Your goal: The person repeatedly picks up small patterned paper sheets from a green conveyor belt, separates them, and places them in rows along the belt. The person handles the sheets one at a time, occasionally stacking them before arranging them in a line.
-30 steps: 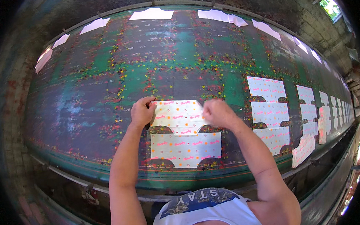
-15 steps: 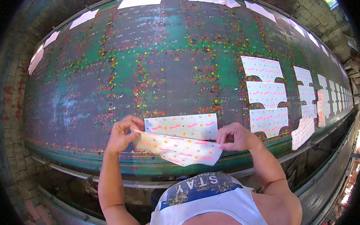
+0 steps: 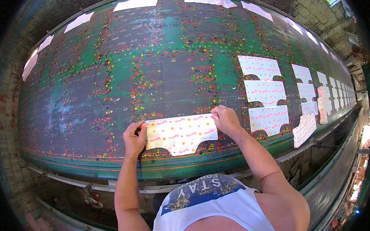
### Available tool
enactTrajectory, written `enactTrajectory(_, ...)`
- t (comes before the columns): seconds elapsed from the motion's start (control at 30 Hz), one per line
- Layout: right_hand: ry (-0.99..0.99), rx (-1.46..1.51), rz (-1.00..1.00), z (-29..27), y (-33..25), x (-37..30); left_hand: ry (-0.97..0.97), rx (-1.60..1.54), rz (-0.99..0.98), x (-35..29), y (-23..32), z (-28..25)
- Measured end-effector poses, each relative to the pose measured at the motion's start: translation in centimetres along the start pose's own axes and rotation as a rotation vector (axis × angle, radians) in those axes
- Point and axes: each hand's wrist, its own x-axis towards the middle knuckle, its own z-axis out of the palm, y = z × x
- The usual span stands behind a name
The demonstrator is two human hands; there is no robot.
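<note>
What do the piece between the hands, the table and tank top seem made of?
Piece: likely thin fabric, matte, printed; cut edges look soft.
Table: coated top, dull sheen, paint spots; base material unclear.
Tank top: probably matte knit, curving with the body.

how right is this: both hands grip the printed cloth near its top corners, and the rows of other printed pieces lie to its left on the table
Wrong side: in the head view, the rows of other printed pieces lie to the right of the printed cloth on the table.
</note>
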Motion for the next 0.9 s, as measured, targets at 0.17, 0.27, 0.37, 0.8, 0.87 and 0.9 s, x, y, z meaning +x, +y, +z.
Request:
enactTrajectory(0.17, -0.119, -0.160, 0.054, -0.8, -1.0, 0.2, 0.102, 0.065, 0.052, -0.1, -0.4, 0.6)
enactTrajectory(0.27, -0.052, -0.224, 0.084, -1.1, -1.8, 0.1, 0.121, 0.042, 0.018, -0.2, -0.7, 0.8)
enactTrajectory(0.37, -0.132, -0.304, 0.133, -1.2, -3.2, -0.2, 0.138, 0.023, -0.006, 0.0, -1.0, 0.9)
enactTrajectory(0.8, -0.277, 0.439, -0.636, -1.5, -14.2, -13.9, 0.031, 0.409, 0.195, -0.2, 2.1, 0.0)
enactTrajectory(0.87, -0.207, 0.411, -0.545, -3.3, -11.5, -14.4, 0.091, 0.325, 0.242, -0.3, 3.1, -0.2)
enactTrajectory(0.9, -0.166, 0.434, -0.488, -4.3, -9.8, -14.8, 0.116, 0.221, 0.261, -0.4, 3.8, 0.1)
